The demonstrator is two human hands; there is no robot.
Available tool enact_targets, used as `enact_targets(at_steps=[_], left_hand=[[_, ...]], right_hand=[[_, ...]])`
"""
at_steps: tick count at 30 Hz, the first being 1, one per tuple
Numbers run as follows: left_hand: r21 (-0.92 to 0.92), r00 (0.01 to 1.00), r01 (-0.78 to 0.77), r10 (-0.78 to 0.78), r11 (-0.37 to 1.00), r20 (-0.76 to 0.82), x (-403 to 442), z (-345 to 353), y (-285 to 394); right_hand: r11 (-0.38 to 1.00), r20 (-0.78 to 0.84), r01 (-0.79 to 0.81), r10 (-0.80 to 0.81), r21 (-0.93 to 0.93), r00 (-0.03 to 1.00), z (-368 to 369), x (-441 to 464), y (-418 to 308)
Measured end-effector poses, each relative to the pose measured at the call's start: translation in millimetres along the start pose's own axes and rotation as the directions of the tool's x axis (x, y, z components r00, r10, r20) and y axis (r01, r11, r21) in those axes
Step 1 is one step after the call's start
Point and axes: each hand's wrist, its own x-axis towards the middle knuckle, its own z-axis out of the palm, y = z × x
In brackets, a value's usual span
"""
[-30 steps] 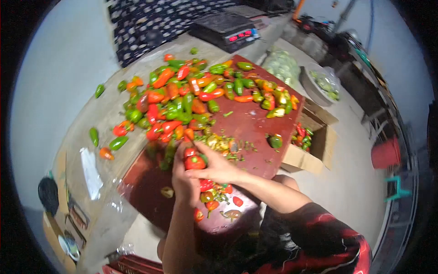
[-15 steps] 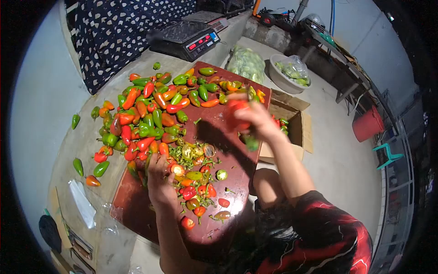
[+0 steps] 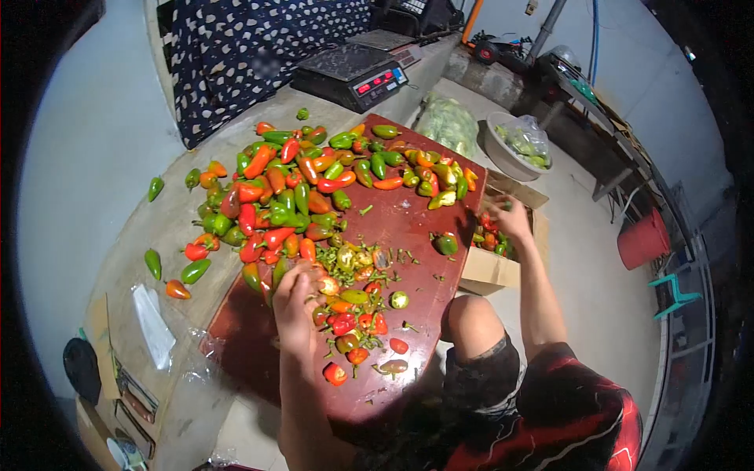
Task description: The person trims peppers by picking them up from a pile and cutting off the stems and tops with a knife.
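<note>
Over the open cardboard carton (image 3: 491, 269) at the right edge of the dark red tabletop (image 3: 393, 224), the person's right hand (image 3: 510, 220) hangs with its fingers bent downward, just above the red and green peppers (image 3: 488, 238) inside. A bit of green shows at the fingers, but whether the hand grips a pepper cannot be told.

The left hand (image 3: 295, 302) is on the tabletop's near left side, fingers half curled and slightly parted, close beside the loose peppers; the view does not settle whether it holds anything. To its right lie trimmed stems and scraps (image 3: 345, 257), a green cut pepper (image 3: 399, 300) and several red pieces. Beyond them, the big heap of red, orange and green peppers (image 3: 275, 180) spreads from the tabletop onto the grey concrete counter (image 3: 126, 271). 1 green-and-red pepper (image 3: 446, 243) sits apart near the right edge. On the counter's left, 2 green peppers and 1 orange pepper (image 3: 177, 290) lie near a white strip (image 3: 154, 326).

Behind the heap stands a digital scale (image 3: 334, 64) with lit red digits. On the floor beyond are a bulging clear bag of green produce (image 3: 448, 124) and a round basin (image 3: 503, 155).
</note>
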Motion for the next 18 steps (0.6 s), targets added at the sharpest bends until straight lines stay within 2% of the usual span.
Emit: enact_targets(at_steps=[1,2,3,5,6,7,10,11,13,16,18], left_hand=[[0.064,0.998,0.064,-0.064,0.996,0.004,0,-1,0],[0.126,0.992,0.127,-0.129,0.984,0.002,0,-2,0],[0.122,0.991,0.131,-0.133,0.984,0.008,0,-2,0],[0.145,0.99,0.139,-0.14,0.98,-0.005,0,-3,1],[0.167,0.988,0.154,-0.155,0.974,-0.006,0,-2,0],[0.17,0.988,0.156,-0.156,0.973,-0.015,0,-1,1],[0.215,0.991,0.135,-0.137,0.967,-0.008,-2,2,2],[0.226,0.99,0.141,-0.139,0.964,-0.024,-2,1,0],[0.24,0.991,0.132,-0.129,0.962,-0.03,-2,1,-1],[0.278,0.994,0.108,-0.104,0.955,-0.03,-3,1,2],[0.273,0.994,0.109,-0.1,0.956,-0.046,-3,1,4]], right_hand=[[0.968,0.024,0.1,-0.097,-0.229,0.995,15,-16,-51],[0.981,0.105,0.17,-0.16,-0.092,0.982,48,13,-30],[0.948,0.134,0.238,-0.213,-0.21,0.968,62,-3,-84],[0.874,0.232,0.428,-0.378,-0.23,0.896,109,10,-118],[0.9,0.291,0.395,-0.333,-0.187,0.897,131,14,-138],[0.863,0.291,0.486,-0.433,-0.139,0.853,154,19,-147],[0.808,0.415,0.497,-0.352,-0.318,0.839,210,34,-178],[0.806,0.424,0.504,-0.357,-0.31,0.832,221,37,-183],[0.783,0.377,0.397,-0.225,-0.478,0.898,242,41,-193],[0.837,0.37,0.287,-0.109,-0.466,0.922,263,49,-188],[0.806,0.365,0.348,-0.178,-0.478,0.914,271,57,-172]])
